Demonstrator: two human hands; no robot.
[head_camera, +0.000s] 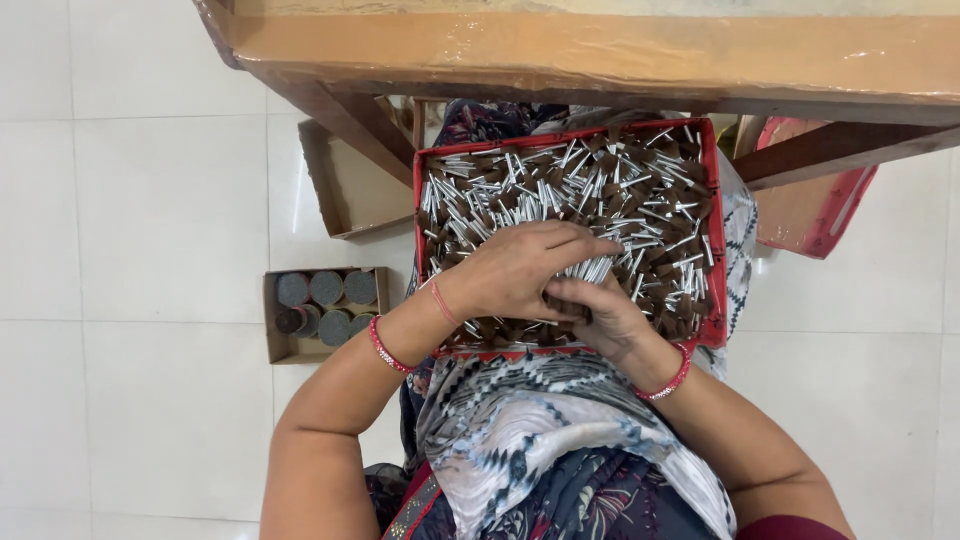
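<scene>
A red cardboard box (712, 230) rests on my lap, filled with several small brown-headed pieces on silver metal shanks (560, 180). My left hand (515, 268) lies over the near part of the heap, fingers curled around a bundle of the silver shanks (590, 270). My right hand (605, 315) sits just under it, fingers closed on the same bundle from below. Both wrists wear red bangles.
A small brown carton (275, 345) with grey round discs stands on the white tiled floor at left. Behind it lies a flat open cardboard box (340, 190). A wooden table (600, 55) wrapped in plastic spans the top. Another red box lid (815, 200) sits at right.
</scene>
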